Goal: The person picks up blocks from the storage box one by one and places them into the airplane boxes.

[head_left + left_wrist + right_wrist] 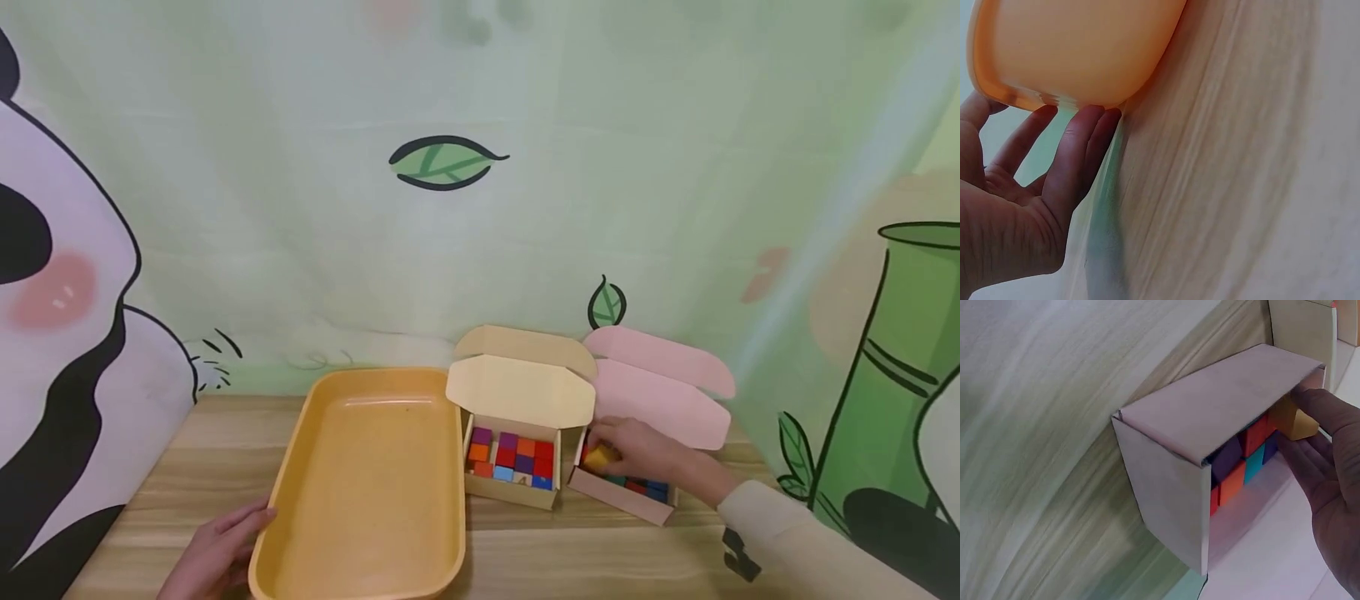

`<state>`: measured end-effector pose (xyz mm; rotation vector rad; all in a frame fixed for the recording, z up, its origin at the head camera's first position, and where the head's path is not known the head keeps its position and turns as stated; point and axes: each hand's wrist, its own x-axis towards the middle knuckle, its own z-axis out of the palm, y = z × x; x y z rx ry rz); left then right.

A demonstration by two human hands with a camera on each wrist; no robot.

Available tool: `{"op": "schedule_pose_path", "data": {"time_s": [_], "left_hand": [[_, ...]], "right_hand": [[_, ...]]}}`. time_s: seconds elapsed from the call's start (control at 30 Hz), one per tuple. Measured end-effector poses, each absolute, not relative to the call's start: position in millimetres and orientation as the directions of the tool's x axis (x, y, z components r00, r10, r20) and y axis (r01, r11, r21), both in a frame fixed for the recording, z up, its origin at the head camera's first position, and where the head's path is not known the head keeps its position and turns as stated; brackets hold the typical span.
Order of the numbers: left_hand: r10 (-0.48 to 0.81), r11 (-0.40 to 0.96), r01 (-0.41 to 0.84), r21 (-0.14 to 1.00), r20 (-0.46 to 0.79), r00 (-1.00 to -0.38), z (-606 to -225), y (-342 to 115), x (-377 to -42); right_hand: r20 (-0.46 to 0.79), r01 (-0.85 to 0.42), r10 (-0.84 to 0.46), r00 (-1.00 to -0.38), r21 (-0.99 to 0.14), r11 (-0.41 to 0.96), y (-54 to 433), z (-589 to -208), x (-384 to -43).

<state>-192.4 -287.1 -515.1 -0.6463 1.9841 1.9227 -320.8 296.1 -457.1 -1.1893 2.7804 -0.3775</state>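
An orange-yellow plastic tray [367,500] lies on the wooden table with nothing in it. At its left rim, my left hand [223,546] touches the outer wall; in the left wrist view its fingers [1072,150] reach up against the tray's side. My right hand [637,454] is at the pink cardboard box [618,497], pinching a yellow block [1297,420] between thumb and fingers at the box's opening. Red, orange, teal and purple blocks [1232,484] sit inside that box. The hand and lid hide part of its contents in the head view.
Between tray and pink box stands a cream cardboard box [517,496] with its lid up, holding several colored blocks. The pink lid [667,400] stands raised behind its box. A printed cloth [480,250] hangs behind the table. A dark object [741,557] shows near the right sleeve.
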Motion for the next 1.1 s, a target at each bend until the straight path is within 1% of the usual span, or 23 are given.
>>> {"op": "schedule_pose_path", "data": {"time_s": [0.2, 0.33, 0.43, 0.57, 0.63, 0.8, 0.93, 1.1], "left_hand": [[-0.103, 0.013, -0.511, 0.860, -0.507, -0.856, -515.7, -288.6, -193.4], [-0.104, 0.019, -0.504, 0.864, -0.499, -0.860, -515.7, -286.5, -194.6], [-0.108, 0.022, -0.503, 0.864, -0.498, -0.860, -516.8, -285.1, -193.8], [-0.109, 0.012, -0.503, 0.864, -0.498, -0.860, -518.9, -285.5, -190.8], [-0.115, 0.002, -0.506, 0.863, -0.502, -0.857, -519.8, -286.6, -189.2], [-0.127, -0.016, -0.506, 0.862, -0.504, -0.854, -521.5, -287.4, -189.2], [-0.119, -0.011, -0.502, 0.865, -0.500, -0.858, -523.0, -285.7, -190.5], [-0.108, 0.038, -0.481, 0.876, -0.475, -0.873, -522.0, -283.3, -194.5]], "right_hand": [[0.002, -0.695, -0.728, -0.686, -0.299, 0.654, 291.6, -459.0, -321.8], [-0.001, -0.703, -0.735, -0.678, -0.292, 0.648, 291.4, -461.9, -324.1], [0.019, -0.696, -0.726, -0.687, -0.301, 0.651, 293.2, -466.8, -324.5], [0.051, -0.666, -0.701, -0.711, -0.369, 0.648, 297.8, -473.9, -321.6], [0.051, -0.655, -0.694, -0.718, -0.385, 0.650, 299.8, -477.3, -319.7], [0.042, -0.663, -0.694, -0.719, -0.339, 0.667, 303.8, -484.3, -316.4], [0.041, -0.693, -0.715, -0.697, -0.293, 0.659, 305.4, -486.5, -317.1], [0.037, -0.736, -0.761, -0.648, -0.286, 0.613, 304.7, -481.8, -321.6]]}}
